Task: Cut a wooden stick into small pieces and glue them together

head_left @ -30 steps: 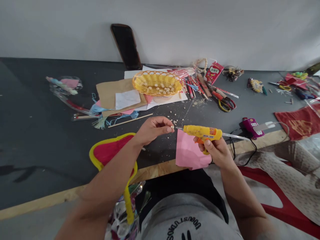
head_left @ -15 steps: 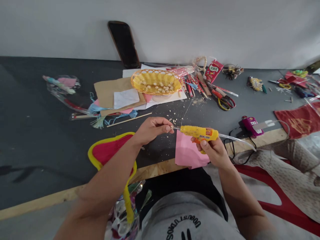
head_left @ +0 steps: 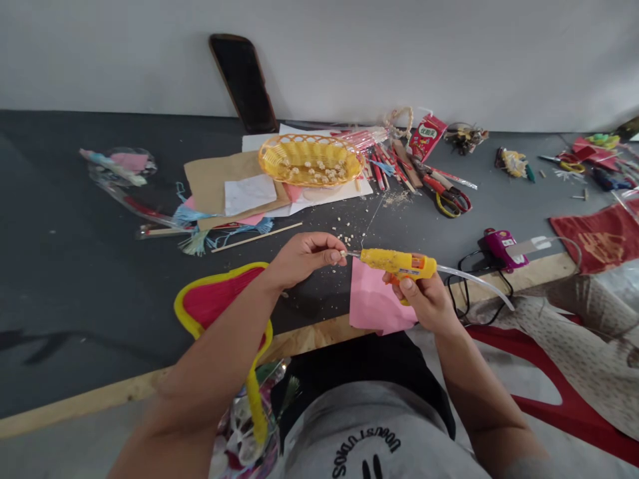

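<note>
My right hand (head_left: 424, 299) is closed around the handle of a yellow glue gun (head_left: 397, 263), with a clear glue stick (head_left: 476, 281) trailing from its back end. The nozzle points left and meets a small pale piece (head_left: 343, 253) at the fingertips of my left hand (head_left: 309, 258). Thumb and forefinger pinch that piece, whose exact kind is too small to make out. Below the glue gun lies a pink sheet (head_left: 372, 299). Small pale bits (head_left: 347, 238) are scattered on the table just beyond my fingers.
A yellow basket (head_left: 269, 159) with several pale clusters stands on papers at the back. Right of it lie scissors (head_left: 449, 199) and sticks. A phone (head_left: 244, 83) leans on the wall. A red, yellow-edged fan shape (head_left: 219, 296) lies under my left forearm. A purple device (head_left: 504, 249) sits right.
The view has shifted very slightly. Both hands keep their places, with the glue gun's nozzle still at the small pale piece.
</note>
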The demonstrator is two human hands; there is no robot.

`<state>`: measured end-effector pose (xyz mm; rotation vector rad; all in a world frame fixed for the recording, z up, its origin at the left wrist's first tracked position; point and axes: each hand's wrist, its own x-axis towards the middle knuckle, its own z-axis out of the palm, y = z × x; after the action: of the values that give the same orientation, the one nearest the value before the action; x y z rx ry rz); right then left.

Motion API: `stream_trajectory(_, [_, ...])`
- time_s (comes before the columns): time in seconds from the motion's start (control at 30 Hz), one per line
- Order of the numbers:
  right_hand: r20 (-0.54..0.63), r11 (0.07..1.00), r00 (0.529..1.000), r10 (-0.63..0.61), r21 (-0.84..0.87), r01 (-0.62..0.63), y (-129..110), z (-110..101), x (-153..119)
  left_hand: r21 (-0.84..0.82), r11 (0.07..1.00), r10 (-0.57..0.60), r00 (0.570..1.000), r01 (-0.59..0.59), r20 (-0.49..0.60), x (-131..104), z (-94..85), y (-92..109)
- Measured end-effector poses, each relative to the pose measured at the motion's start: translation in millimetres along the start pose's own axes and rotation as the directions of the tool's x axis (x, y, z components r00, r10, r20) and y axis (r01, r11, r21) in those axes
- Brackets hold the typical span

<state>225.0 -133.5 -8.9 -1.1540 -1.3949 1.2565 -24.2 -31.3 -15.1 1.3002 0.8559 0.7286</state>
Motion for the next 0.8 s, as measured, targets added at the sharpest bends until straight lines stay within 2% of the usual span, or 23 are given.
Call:
stream_trajectory(0.13, [0.025,1.000,1.000,0.009,0.026,-0.010,2.7,-1.5,-0.3,0.041,0.999,-0.002,1.000,0.001,0.012,-0.3,0.3,1.3])
stream_trajectory(0.57, [-0.003,0.999,0.999,0.042,0.020,-0.042,1.2,-1.3,-0.7,0.061,0.998,-0.015,1.000,0.014,0.006,-0.8,1.9,3.6])
stream_trajectory(0.8, [0.010,0.998,0.999,0.050,-0.043,-0.050,1.6,-3.4,-0.3,0.057,0.998,-0.005,1.000,0.004,0.021,-0.3,1.6,2.9])
